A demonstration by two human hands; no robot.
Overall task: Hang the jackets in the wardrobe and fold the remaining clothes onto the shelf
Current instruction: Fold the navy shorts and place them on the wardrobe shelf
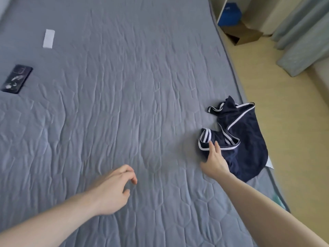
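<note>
A crumpled navy garment with white trim (pixel 243 139) lies near the right edge of the grey quilted bed (pixel 124 104). My right hand (pixel 214 160) reaches onto its near left corner, fingers straight and touching the white-edged hem. My left hand (pixel 114 189) hovers over bare quilt to the left, fingers loosely curled, holding nothing.
A dark phone (pixel 17 78) lies at the bed's left side, with a white strip (pixel 48 38) beyond it. Right of the bed is wooden floor (pixel 284 122) with an open cardboard box (pixel 243 35), a blue item (pixel 229 14) and grey curtains (pixel 302 32).
</note>
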